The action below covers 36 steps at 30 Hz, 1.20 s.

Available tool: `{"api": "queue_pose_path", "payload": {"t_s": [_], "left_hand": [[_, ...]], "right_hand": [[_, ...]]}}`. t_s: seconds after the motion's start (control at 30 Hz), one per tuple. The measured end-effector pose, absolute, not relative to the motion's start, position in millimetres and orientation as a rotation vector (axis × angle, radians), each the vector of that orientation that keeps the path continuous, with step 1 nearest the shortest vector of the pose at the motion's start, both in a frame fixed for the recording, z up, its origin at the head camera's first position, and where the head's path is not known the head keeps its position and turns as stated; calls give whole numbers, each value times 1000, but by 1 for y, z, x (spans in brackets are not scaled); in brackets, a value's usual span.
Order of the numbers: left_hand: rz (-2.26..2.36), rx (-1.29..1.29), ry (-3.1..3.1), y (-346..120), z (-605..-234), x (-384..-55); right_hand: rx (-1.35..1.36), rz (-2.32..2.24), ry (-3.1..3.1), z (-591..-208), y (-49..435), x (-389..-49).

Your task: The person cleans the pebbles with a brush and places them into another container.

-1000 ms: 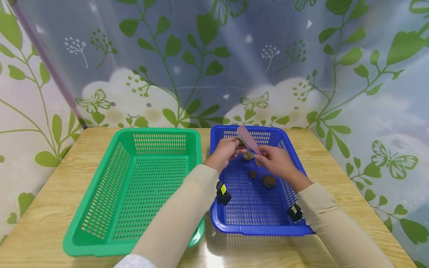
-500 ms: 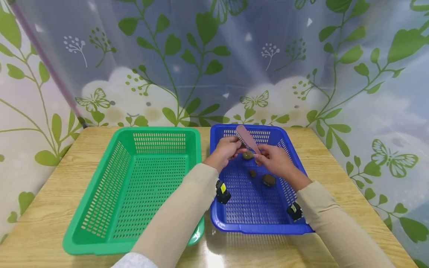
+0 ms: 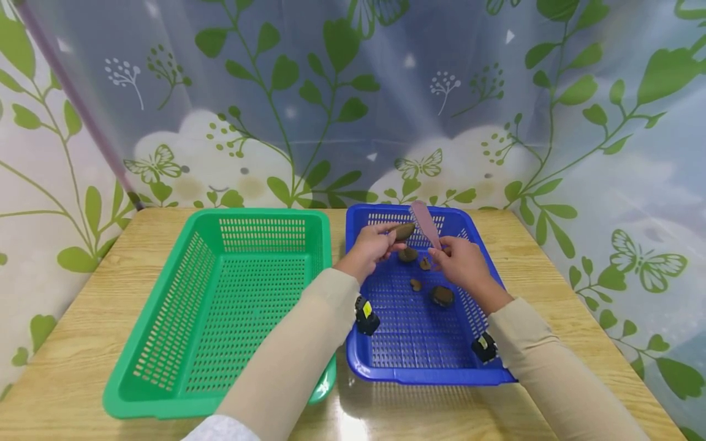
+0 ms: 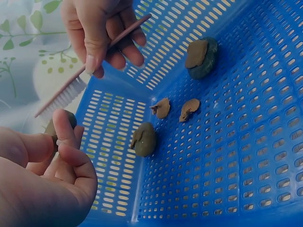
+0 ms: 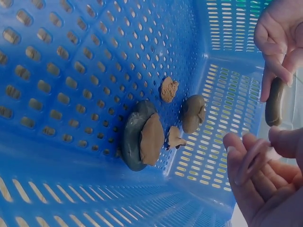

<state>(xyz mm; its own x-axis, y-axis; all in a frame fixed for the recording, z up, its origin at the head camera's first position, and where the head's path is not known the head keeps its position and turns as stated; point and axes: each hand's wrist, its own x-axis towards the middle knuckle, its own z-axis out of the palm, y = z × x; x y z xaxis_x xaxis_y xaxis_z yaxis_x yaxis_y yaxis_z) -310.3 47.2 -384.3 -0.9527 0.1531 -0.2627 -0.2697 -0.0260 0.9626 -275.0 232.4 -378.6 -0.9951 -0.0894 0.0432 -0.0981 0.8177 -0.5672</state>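
My left hand (image 3: pixel 371 248) pinches one end of a smooth brown-olive stone (image 5: pixel 273 101) above the far part of the blue basket (image 3: pixel 430 376). A pink brush (image 3: pixel 425 222) with white bristles is held by its handle in my right hand (image 3: pixel 462 262). In the head view its bristles face the stone, with a small gap between them. Below, on the basket floor, lie a dark grey-green stone (image 4: pixel 210 71) topped by a flat brown patch and an olive stone (image 4: pixel 147 137) with a brown lump on it. Two loose brown clay-like pieces, one (image 4: pixel 189 109) and another (image 4: pixel 162 108), lie near them.
Left of the blue basket stands a green slotted basket (image 3: pixel 220 409) on the wooden table (image 3: pixel 72 355). A patterned curtain (image 3: pixel 331 110) hangs close behind the table. Small black devices sit at both wrists, near the blue basket's walls.
The brush has moved right, away from the stone, which it overlapped before. More of the stone now shows beyond my left fingers. My left hand has hardly moved.
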Motion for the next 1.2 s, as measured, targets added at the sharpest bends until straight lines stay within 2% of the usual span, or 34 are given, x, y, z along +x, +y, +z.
{"api": "queue_pose_path", "payload": {"t_s": [0.13, 0.5, 0.77, 0.97, 1.2], "left_hand": [[2058, -116, 1964, 47, -384, -310], [2040, -106, 1999, 48, -383, -310], [2039, -107, 1999, 47, -384, -311], [2044, -95, 2004, 46, -384, -311], [2071, -119, 1977, 47, -382, -311]], "right_hand": [[101, 917, -2966, -377, 232, -275], [367, 949, -2885, -375, 228, -274], [430, 1002, -2877, -375, 227, -273], [390, 967, -2884, -375, 229, -274], [180, 880, -2893, -374, 232, -274]]}}
